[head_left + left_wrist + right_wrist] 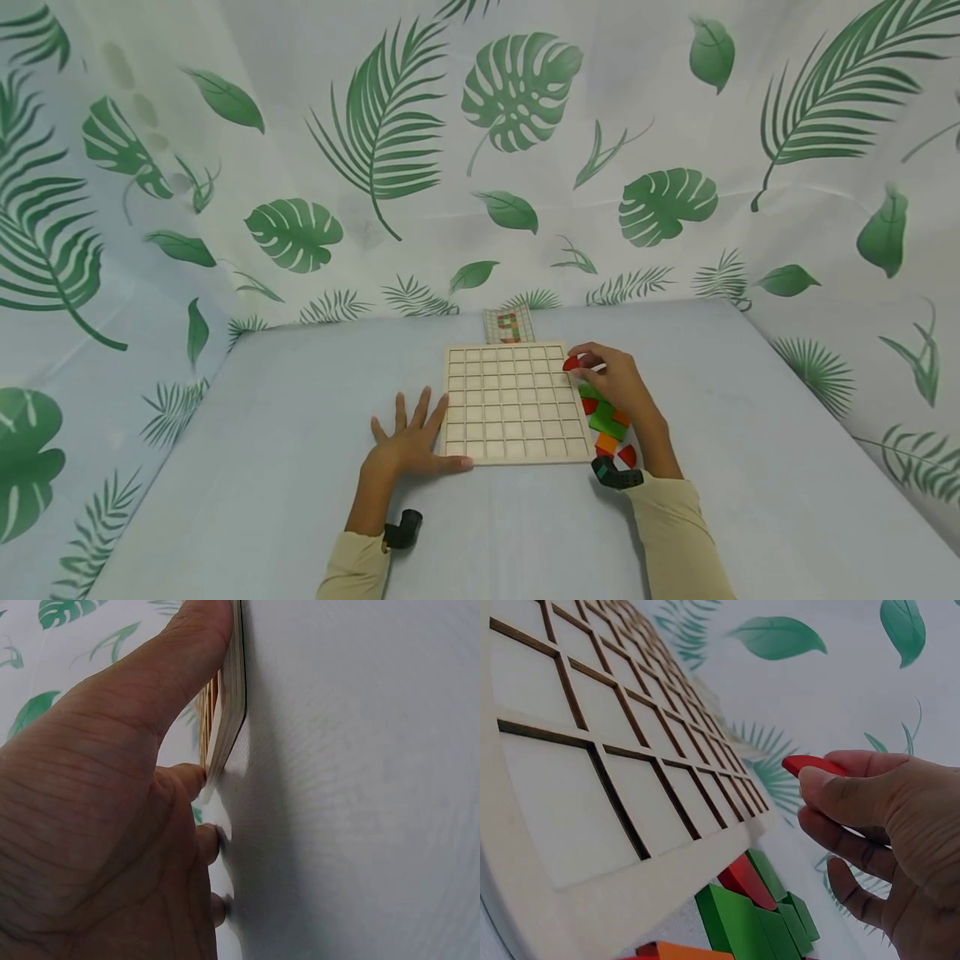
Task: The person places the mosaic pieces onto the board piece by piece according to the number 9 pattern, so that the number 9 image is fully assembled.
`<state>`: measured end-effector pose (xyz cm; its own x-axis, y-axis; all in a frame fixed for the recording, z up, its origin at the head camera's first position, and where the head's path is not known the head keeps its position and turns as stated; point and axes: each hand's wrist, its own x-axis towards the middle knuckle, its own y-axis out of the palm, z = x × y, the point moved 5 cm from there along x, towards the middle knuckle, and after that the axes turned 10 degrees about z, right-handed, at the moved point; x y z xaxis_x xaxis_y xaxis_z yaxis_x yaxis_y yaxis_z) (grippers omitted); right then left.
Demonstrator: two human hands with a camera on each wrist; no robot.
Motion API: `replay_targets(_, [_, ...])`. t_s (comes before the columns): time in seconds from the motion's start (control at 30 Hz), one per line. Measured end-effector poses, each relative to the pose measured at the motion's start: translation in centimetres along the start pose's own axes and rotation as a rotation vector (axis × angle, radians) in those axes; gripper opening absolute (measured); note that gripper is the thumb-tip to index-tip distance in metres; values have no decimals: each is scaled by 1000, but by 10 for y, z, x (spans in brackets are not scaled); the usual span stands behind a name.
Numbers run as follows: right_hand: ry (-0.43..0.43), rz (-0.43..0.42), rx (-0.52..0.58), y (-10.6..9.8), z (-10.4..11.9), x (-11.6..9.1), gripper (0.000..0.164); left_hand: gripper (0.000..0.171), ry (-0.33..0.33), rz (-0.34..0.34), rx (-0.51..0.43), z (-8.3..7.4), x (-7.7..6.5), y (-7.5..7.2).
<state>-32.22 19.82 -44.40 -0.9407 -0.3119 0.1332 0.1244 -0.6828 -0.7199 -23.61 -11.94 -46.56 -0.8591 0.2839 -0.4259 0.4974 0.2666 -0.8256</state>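
A square wooden grid board [517, 406] with bare compartments lies flat on the table. My left hand [408, 446] rests spread at its lower left corner, the thumb along the front edge and the index finger by the left side; the left wrist view shows the thumb against the board's edge [234, 697]. Between thumb and forefinger my right hand [617, 382] pinches a red block [810, 763] with a curved side, held just above the board's upper right edge. Below that hand lie several green blocks [739, 922], with red and orange ones among them.
Behind the board a small pattern card [510, 325] shows a grid with coloured squares. Loose pieces, including an orange block [606, 443] and a red quarter-round block [627, 456], lie along the board's right side. A leaf-printed cloth [420, 275] hangs behind the table.
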Motion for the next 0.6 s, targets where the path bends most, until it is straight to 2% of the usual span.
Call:
replay_targets(0.4, [-78,53,128,10,14,3,27,110,12,-2,-4,0,-1,1])
replay_targets(0.6, [-73,28,106,12,17,6,28,111,15,-3,-7,0,-1,0])
